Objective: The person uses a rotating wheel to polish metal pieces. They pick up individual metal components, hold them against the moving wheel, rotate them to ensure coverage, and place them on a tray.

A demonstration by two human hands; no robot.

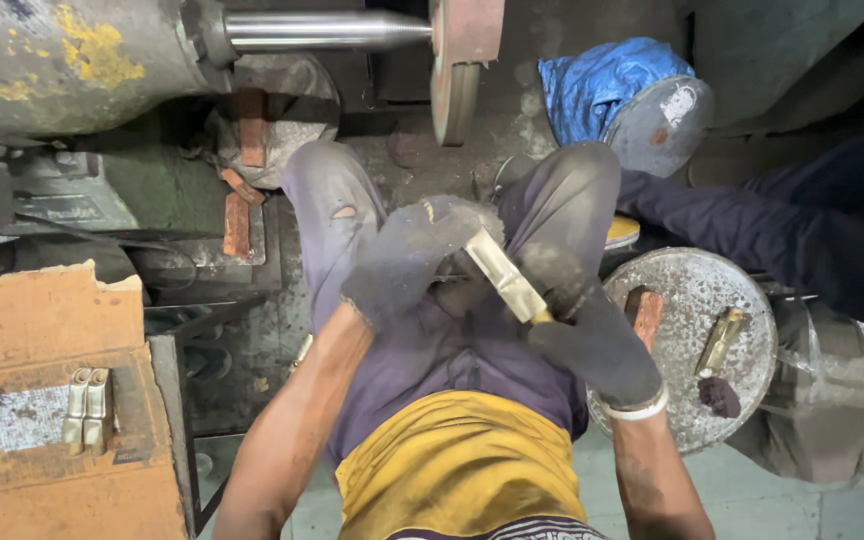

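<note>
Grimy workshop floor by a polishing wheel (455,95); both gloved hands, left hand (407,260) and right hand (582,330), pinch a stiff, smooth brass bar (505,278), probably heavy, held by its ends

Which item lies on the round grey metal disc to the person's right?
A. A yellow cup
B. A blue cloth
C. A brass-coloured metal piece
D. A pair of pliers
C: a brass-coloured metal piece lies on the round grey disc, beside a reddish block and a dark lump.
</note>
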